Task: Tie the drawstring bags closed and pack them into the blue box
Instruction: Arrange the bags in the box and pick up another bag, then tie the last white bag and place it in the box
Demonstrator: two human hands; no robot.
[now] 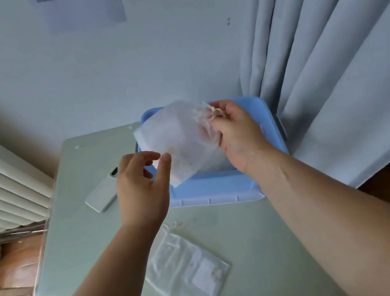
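One bag hangs from right hand over blue box.

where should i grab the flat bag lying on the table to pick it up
Probably at its neck, the far end where the cords stick out toward the box. The flat bag lies limp on the table, so pinch from above; the puckered neck offers a fold. The left hand is free; the right hand pinches the other bag.

Blue box; sheer white bags (one flat); pale green table.
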